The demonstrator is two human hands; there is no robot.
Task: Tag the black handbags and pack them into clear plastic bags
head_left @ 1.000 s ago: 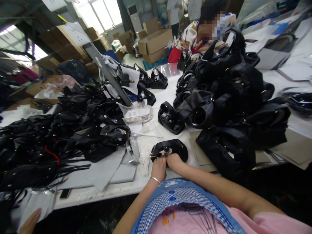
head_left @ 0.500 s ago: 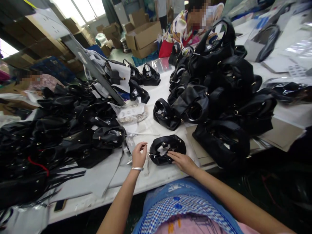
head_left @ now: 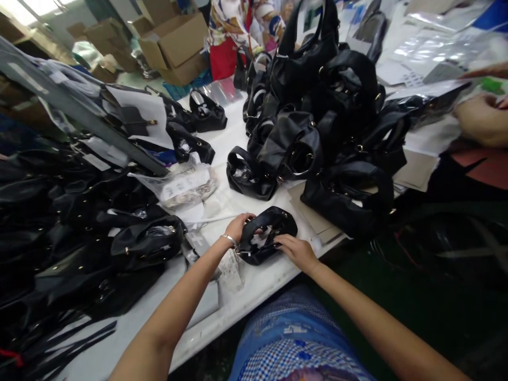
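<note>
While two hands (head_left: 237, 227) (head_left: 299, 253) touch one black bag (head_left: 259, 257), one silver bracelet (head_left: 229, 241) shows.

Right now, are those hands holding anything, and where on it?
Yes, a black bag: the left hand seems to grip its left end. The right hand has fingertips at its right side; whether they grip can't be told.

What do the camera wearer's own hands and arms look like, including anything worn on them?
Both the left hand and right hand are bare, without gloves. A shiny, silver-coloured bangle circles the left wrist; no jewellery shows on the right one. No sleeves show on either forearm.
</note>
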